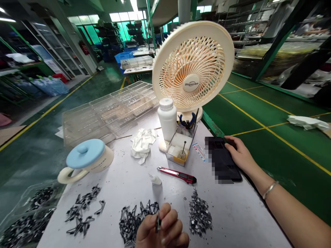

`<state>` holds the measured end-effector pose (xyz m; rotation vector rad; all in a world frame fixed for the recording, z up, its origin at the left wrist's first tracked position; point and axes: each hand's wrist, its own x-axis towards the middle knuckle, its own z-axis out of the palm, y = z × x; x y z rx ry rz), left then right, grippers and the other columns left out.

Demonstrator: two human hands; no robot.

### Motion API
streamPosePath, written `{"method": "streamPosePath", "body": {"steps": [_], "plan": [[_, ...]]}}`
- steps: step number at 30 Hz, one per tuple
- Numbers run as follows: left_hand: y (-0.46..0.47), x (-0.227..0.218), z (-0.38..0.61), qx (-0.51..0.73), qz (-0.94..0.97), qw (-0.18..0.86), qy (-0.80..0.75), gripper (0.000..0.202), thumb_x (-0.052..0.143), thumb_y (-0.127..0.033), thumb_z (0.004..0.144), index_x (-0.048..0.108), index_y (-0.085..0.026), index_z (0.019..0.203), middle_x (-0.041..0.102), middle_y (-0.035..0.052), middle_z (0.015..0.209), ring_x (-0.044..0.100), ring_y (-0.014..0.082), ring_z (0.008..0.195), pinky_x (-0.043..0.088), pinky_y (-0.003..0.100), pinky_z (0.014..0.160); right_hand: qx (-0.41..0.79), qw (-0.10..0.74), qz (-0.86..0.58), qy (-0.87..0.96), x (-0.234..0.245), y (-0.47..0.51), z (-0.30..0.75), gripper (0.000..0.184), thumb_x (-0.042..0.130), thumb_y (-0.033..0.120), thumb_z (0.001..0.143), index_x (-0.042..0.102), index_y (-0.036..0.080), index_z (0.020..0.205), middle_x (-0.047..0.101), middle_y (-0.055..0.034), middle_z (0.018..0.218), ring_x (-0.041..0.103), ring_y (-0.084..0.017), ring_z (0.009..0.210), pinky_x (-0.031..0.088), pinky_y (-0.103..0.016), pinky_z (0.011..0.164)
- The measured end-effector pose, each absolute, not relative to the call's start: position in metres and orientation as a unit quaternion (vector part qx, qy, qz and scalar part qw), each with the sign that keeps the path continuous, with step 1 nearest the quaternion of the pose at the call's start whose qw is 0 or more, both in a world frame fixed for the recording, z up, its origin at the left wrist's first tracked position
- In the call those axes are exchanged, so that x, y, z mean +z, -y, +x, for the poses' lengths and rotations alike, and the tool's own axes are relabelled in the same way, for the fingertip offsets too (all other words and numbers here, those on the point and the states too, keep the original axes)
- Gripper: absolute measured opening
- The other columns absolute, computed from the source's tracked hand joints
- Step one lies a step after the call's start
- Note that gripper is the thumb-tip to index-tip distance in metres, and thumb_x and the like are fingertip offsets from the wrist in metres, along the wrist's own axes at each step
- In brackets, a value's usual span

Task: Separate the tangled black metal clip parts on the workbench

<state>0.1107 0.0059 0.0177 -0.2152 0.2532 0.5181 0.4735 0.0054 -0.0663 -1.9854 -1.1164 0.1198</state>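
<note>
At the lower left of the frame, clear plastic bags point(10, 220) bulge with small black parts. Right of them, on my white table point(111, 193), stands a cream mug point(102, 163) with a light blue lid point(86, 151), and below it lie scattered black clips point(82, 225). A clear compartment tray point(77, 124) stretches behind, left of centre, with crumpled white tissue point(142, 143) in front of its right part.

At the bottom centre, beside a heap of black clips point(128, 220), my left hand point(165, 225) has its fingers curled and pinches a small dark part point(158, 223) between thumb and fingertips. Above it stand a small white nozzle bottle point(156, 179) and, higher, a white capped bottle point(167, 120). A red utility knife point(178, 174) lies below a clear plastic box point(170, 158); a cream fan point(191, 83) towers behind.

Lower right of centre sits a pile of silvery metal pieces point(200, 213). At the right, my right hand point(238, 151), a bracelet point(270, 190) on its wrist, touches the right edge of a dark smartphone point(224, 163); I cannot tell whether it grips or merely rests there.
</note>
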Motion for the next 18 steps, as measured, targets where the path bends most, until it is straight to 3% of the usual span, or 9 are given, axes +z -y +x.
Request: {"method": "streamPosePath", "body": {"steps": [6,15,18], "plan": [[0.003,0.011,0.113,0.245,-0.031,0.965,-0.088,0.033,0.079,-0.022,0.063,0.047,-0.014,0.063,0.035,-0.0093,0.055,0.024,0.0033,0.045,0.026,0.021,0.056,0.025,0.390,-0.812,0.433,-0.061,-0.004,0.469,0.035,0.052,0.037,0.090,0.054,0.015,0.117,0.057,-0.0084,0.116,0.058,-0.017,0.101,0.050,-0.039,0.087],[0.027,0.013,0.115,0.235,0.107,0.960,-0.104,0.030,0.072,-0.017,0.062,0.043,-0.015,0.058,0.050,-0.0025,0.060,0.040,0.0080,0.050,0.029,0.024,0.056,-0.005,0.245,-0.895,0.373,-0.044,0.001,0.437,0.043,0.053,0.041,0.089,0.051,0.015,0.123,0.055,-0.0093,0.119,0.056,-0.020,0.106,0.047,-0.044,0.091],[0.028,0.009,0.115,0.248,0.153,0.952,-0.100,0.026,0.071,-0.019,0.071,0.047,-0.014,0.061,0.054,-0.0018,0.065,0.046,0.0084,0.054,0.036,0.022,0.055,-0.016,0.209,-0.917,0.338,-0.042,0.001,0.421,0.048,0.053,0.043,0.088,0.048,0.016,0.127,0.052,-0.0104,0.124,0.052,-0.023,0.113,0.044,-0.049,0.096]]}}
